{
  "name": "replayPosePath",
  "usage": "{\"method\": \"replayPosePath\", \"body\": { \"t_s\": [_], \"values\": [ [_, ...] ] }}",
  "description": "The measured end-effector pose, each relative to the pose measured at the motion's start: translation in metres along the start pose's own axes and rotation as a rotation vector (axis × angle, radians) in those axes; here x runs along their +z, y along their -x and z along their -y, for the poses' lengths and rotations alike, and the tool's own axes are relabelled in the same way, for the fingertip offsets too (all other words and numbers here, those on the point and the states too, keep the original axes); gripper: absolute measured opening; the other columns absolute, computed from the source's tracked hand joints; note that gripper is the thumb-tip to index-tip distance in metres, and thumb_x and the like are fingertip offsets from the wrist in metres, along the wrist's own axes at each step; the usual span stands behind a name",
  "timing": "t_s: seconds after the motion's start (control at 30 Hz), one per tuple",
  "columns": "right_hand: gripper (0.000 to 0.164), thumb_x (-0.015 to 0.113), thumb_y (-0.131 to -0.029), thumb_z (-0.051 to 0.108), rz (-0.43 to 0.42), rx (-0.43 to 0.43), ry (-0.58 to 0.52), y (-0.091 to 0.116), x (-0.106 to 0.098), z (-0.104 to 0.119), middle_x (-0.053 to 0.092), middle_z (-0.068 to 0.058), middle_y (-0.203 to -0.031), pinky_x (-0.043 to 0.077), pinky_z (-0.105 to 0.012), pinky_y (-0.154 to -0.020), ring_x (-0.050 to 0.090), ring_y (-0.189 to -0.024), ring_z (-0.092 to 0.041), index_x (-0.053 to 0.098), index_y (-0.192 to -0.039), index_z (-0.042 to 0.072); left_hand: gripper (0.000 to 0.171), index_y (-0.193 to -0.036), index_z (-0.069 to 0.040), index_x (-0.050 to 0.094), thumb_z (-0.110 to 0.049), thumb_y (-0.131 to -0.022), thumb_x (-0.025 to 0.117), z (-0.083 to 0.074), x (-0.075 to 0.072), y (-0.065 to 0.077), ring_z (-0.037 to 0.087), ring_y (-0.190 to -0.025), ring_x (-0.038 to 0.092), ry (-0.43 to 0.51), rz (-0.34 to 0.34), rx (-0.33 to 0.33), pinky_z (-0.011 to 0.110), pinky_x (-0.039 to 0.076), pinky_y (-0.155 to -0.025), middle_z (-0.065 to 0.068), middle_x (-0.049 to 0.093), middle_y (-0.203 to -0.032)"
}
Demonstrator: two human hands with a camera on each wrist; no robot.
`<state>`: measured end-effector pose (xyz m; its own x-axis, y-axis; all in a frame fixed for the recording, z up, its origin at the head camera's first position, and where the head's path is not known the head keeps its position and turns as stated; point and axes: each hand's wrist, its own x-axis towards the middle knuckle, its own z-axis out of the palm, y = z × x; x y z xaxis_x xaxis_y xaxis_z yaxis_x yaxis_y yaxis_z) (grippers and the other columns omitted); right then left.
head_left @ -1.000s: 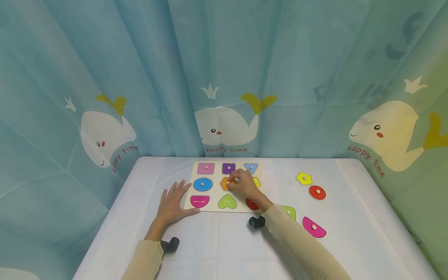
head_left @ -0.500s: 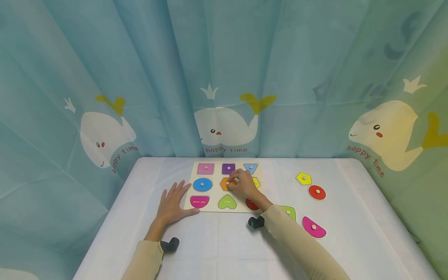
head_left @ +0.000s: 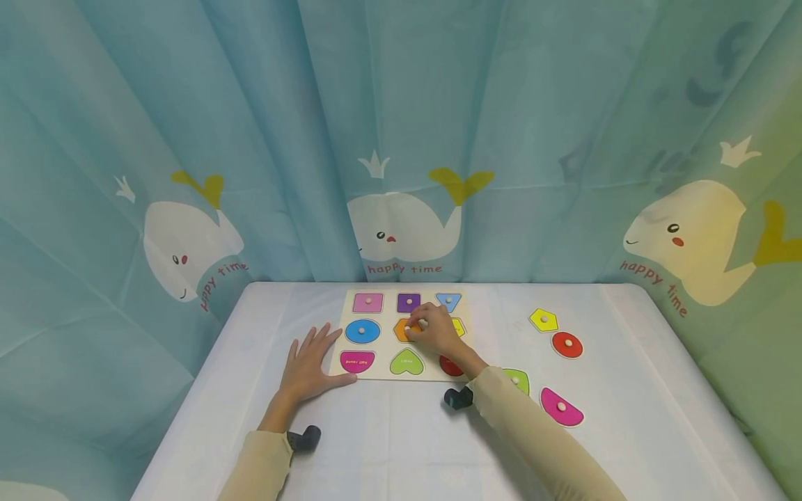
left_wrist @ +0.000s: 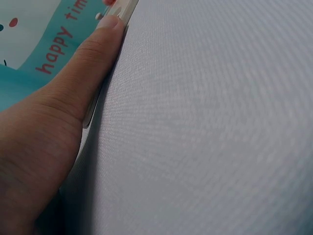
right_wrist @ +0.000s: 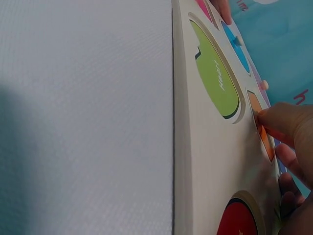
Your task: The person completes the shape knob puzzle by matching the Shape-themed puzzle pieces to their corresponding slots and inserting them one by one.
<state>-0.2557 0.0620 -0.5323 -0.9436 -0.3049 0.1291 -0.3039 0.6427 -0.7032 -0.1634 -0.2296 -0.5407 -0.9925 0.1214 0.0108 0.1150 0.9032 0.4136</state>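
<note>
A cream shape-puzzle board (head_left: 383,348) lies near the back of the table. My right hand (head_left: 438,331) pinches the knob of the orange hexagon piece (right_wrist: 266,142), which sits in its slot at the board's middle. Spread fingers of my left hand (head_left: 307,369) rest at the board's left edge, its thumb (left_wrist: 93,54) along the near left corner. Knobbed pink, purple, light blue and blue pieces fill other slots. The half-round, heart (right_wrist: 215,73) and red (right_wrist: 237,220) slots show printed bottoms without knobs; the yellow one is partly hidden behind my right hand.
Right of the board lie a yellow pentagon (head_left: 544,320), a red round piece (head_left: 567,345) and a magenta half-round (head_left: 557,410). The green heart piece (head_left: 517,378) is partly covered by my right sleeve (head_left: 532,431). A blue whale-print curtain (head_left: 520,236) hangs behind the table.
</note>
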Motion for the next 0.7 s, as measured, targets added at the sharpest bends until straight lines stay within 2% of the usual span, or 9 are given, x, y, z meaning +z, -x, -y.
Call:
{"method": "replayPosePath", "body": {
  "t_s": [0.2, 0.33, 0.5, 0.7],
  "values": [
    [0.006, 0.084, -0.087, 0.017, 0.029, -0.018, -0.002, -0.002, -0.002, -0.001, 0.069, -0.007, -0.115, 0.043, -0.047, -0.1, 0.055, -0.115, -0.029, 0.08, -0.089, 0.013, 0.106, -0.158, -0.017, 0.041, -0.065, -0.073, 0.081, -0.001, 0.0, 0.0, 0.042, -0.156, 0.014, 0.009, 0.011, -0.011, 0.071, 0.003, -0.119, 0.014, 0.028, -0.168],
    [0.009, 0.083, -0.088, 0.018, 0.12, -0.032, -0.021, -0.004, -0.011, -0.001, 0.068, -0.004, -0.113, 0.045, -0.045, -0.099, 0.057, -0.111, -0.027, 0.078, -0.095, 0.015, 0.106, -0.159, -0.017, 0.04, -0.065, -0.073, 0.08, 0.0, 0.0, 0.0, 0.041, -0.156, 0.012, 0.011, 0.019, -0.017, 0.071, 0.002, -0.12, 0.014, 0.027, -0.168],
    [0.018, 0.082, -0.089, 0.021, 0.22, -0.023, -0.052, -0.005, -0.029, 0.0, 0.068, 0.002, -0.112, 0.05, -0.037, -0.088, 0.056, -0.101, -0.022, 0.077, -0.106, 0.017, 0.107, -0.159, -0.016, 0.039, -0.066, -0.074, 0.08, 0.0, 0.001, 0.001, 0.041, -0.156, 0.011, 0.014, 0.025, -0.02, 0.07, 0.001, -0.12, 0.014, 0.026, -0.169],
    [0.024, 0.081, -0.09, 0.019, 0.202, -0.1, -0.01, -0.009, -0.051, 0.0, 0.07, -0.006, -0.116, 0.054, -0.032, -0.081, 0.061, -0.096, -0.023, 0.077, -0.112, 0.009, 0.106, -0.159, -0.017, 0.04, -0.066, -0.074, 0.08, 0.0, 0.001, 0.001, 0.041, -0.156, 0.012, 0.01, 0.018, -0.017, 0.07, 0.002, -0.12, 0.013, 0.026, -0.169]
  ]
}}
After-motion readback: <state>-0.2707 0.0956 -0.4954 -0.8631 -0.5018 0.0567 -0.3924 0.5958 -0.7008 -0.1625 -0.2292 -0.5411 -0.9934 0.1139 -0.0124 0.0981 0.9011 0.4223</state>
